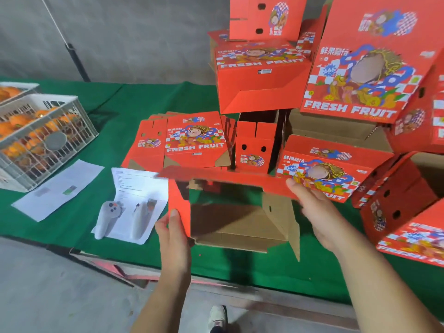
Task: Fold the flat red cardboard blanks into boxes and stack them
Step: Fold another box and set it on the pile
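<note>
A half-formed red cardboard box [230, 212] hangs in front of me above the green table, its brown inside facing me. My left hand [171, 234] grips its left red side panel, thumb on the front. My right hand [317, 212] holds the right end of the top red flap, fingers under the flap. A pile of flat red blanks [182, 140] printed "FRESH FRUIT" lies on the table behind it. Folded red boxes [262, 75] are stacked at the back and to the right [360, 68].
White crates of oranges [40, 135] stand at the left on the green table [115, 109]. Two printed sheets [60, 188] lie nearby, one with two grey controllers [108, 219] on it. The table's front edge runs below the box; my shoe [217, 318] shows on the concrete floor.
</note>
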